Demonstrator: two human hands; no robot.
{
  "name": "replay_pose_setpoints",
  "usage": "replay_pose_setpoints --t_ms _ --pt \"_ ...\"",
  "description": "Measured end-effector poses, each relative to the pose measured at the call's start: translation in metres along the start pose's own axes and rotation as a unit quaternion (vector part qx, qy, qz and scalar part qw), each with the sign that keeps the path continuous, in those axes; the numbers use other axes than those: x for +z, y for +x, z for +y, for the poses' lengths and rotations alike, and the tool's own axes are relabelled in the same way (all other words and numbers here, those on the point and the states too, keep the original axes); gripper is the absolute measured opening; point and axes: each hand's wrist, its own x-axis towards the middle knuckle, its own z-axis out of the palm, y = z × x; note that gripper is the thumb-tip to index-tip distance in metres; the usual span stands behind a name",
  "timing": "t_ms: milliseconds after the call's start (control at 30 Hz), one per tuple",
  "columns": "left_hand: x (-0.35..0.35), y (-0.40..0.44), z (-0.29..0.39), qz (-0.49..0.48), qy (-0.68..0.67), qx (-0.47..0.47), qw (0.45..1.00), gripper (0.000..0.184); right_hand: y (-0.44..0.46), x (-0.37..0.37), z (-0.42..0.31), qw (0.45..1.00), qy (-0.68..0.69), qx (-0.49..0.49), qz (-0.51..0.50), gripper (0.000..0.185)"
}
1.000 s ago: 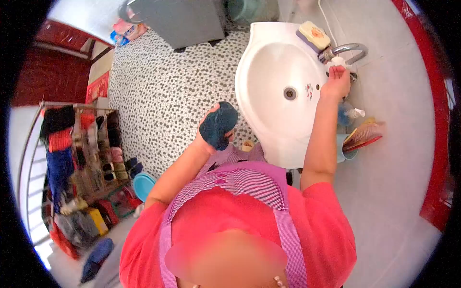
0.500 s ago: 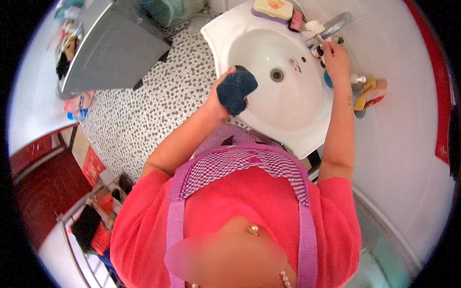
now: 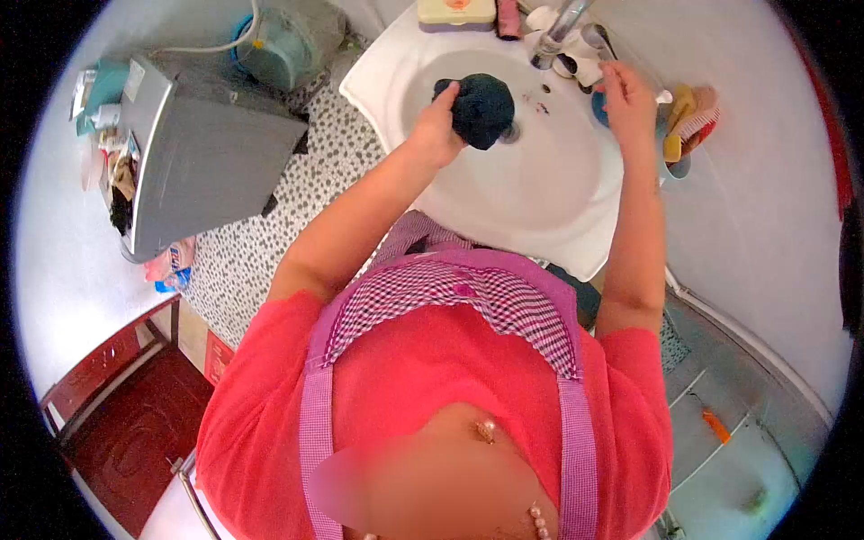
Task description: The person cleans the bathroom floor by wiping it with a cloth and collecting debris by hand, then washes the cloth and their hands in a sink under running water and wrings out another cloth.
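Note:
My left hand [image 3: 438, 130] grips a dark teal cloth [image 3: 484, 111], bunched up and held over the white washbasin [image 3: 531, 216]. The cloth partly covers the drain [image 3: 510, 133]. On the other side of the basin, my right hand [image 3: 628, 108] is beside the chrome faucet [image 3: 560, 34], its fingers curled together. Whether anything is between those fingers is hidden. A dark metallic lever-like part [image 3: 595, 37] shows just above the fingertips. No running water can be made out under the spout.
A soap box [image 3: 456, 13] and a pink item [image 3: 508, 18] sit on the basin's back rim. Right of my right hand is a holder with brushes and sponges [image 3: 691, 126]. A grey cabinet [image 3: 211, 157] stands left on the speckled floor [image 3: 243, 261]; a teal bucket [image 3: 279, 54] lies behind it.
The left hand has carried the cloth from the basin's near left rim to over the bowl. The right hand's fingers now appear farther from the faucet spout. The view has shifted.

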Motion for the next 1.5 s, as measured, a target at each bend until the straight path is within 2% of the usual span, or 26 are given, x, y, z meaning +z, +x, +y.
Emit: replay_pose_setpoints --t_ms 67,133,167,200,300,333,433,467,567,667,767,800,833,900,933,967,1000,1067,1100,1133,1167,1233,1333,1433,1467,1500 --pt "0.011 0.021 -0.011 0.015 0.05 -0.02 0.998 0.043 -0.023 0.012 -0.005 0.976 0.203 0.082 0.006 0.035" --pt "0.014 0.045 -0.026 0.012 0.044 -0.056 0.997 0.042 -0.044 0.049 0.035 0.96 0.247 0.128 -0.028 0.037" --pt "0.017 0.054 -0.032 0.011 0.042 -0.072 0.997 0.041 -0.056 0.067 0.042 0.942 0.268 0.191 -0.069 0.037" --pt "0.023 0.055 -0.036 0.015 0.069 -0.074 0.995 0.041 -0.064 0.081 0.035 0.916 0.289 0.256 -0.112 0.038" --pt "0.028 0.045 -0.035 0.048 0.229 -0.062 0.97 0.039 -0.071 0.095 0.014 0.805 0.45 0.352 -0.16 0.04" --pt "0.027 0.046 -0.029 0.011 0.273 -0.062 0.96 0.032 -0.069 0.112 0.036 0.789 0.483 0.351 -0.148 0.039" --pt "0.003 0.061 -0.016 -0.008 0.375 -0.033 0.926 0.025 -0.065 0.132 0.07 0.783 0.499 0.356 -0.108 0.036" --pt "-0.002 0.062 -0.01 -0.002 0.388 -0.041 0.921 0.021 -0.065 0.131 0.065 0.768 0.527 0.362 -0.049 0.032" --pt "-0.02 0.081 -0.008 0.052 0.368 -0.044 0.927 0.023 -0.062 0.111 0.054 0.753 0.547 0.365 -0.04 0.023" --pt "-0.04 0.099 -0.025 0.097 0.232 -0.065 0.966 0.027 -0.062 0.102 0.036 0.722 0.603 0.339 -0.013 0.027" --pt "-0.039 0.098 -0.039 0.166 0.275 -0.062 0.945 0.032 -0.065 0.101 0.032 0.687 0.653 0.318 0.003 0.029" --pt "-0.026 0.089 -0.038 0.172 0.294 -0.089 0.936 0.032 -0.065 0.101 0.03 0.678 0.666 0.311 0.005 0.029" --pt "-0.012 0.08 -0.037 0.178 0.312 -0.116 0.926 0.033 -0.065 0.101 0.027 0.675 0.671 0.307 0.004 0.03" --pt "-0.005 0.076 -0.035 0.057 0.207 -0.2 0.956 0.037 -0.07 0.102 0.012 0.667 0.683 0.298 0.001 0.03" --pt "-0.009 0.077 -0.034 -0.073 0.077 -0.252 0.962 0.04 -0.075 0.104 0.0 0.704 0.652 0.282 0.003 0.03" --pt "-0.01 0.08 -0.034 -0.2 -0.056 -0.295 0.933 0.042 -0.08 0.109 -0.016 0.74 0.619 0.265 0.005 0.031" --pt "-0.001 0.083 -0.039 -0.142 -0.041 -0.255 0.956 0.042 -0.081 0.11 -0.023 0.773 0.584 0.248 0.008 0.031" --pt "-0.007 0.096 -0.038 -0.22 -0.078 -0.305 0.923 0.038 -0.081 0.116 -0.013 0.9 0.383 0.206 -0.01 0.032" --pt "-0.011 0.1 -0.037 -0.256 -0.096 -0.327 0.904 0.037 -0.081 0.118 -0.008 0.944 0.275 0.181 -0.02 0.032" --pt "-0.011 0.104 -0.045 -0.121 -0.049 -0.269 0.954 0.032 -0.076 0.12 -0.003 0.962 0.214 0.151 0.076 0.023" --pt "0.002 0.094 -0.04 -0.016 0.041 -0.234 0.971 0.03 -0.07 0.122 0.012 0.94 0.253 0.204 0.103 0.022" --pt "-0.026 0.114 -0.048 -0.101 0.035 -0.116 0.988 0.024 -0.064 0.126 0.054 0.88 0.328 0.305 0.156 0.022" --pt "0.011 0.081 -0.026 0.031 0.096 -0.104 0.989 0.026 -0.065 0.118 0.072 0.841 0.373 0.319 0.225 0.021" --pt "-0.005 0.098 -0.027 0.016 0.056 -0.082 0.995 0.035 -0.076 0.126 0.091 0.851 0.38 0.312 0.183 0.025" --pt "0.0 0.096 -0.026 0.007 0.039 -0.085 0.996 0.038 -0.08 0.124 0.083 0.86 0.338 0.351 0.154 0.034" --pt "0.008 0.091 -0.025 0.0 0.021 -0.088 0.996 0.041 -0.08 0.122 0.065 0.805 0.395 0.41 0.164 0.035"
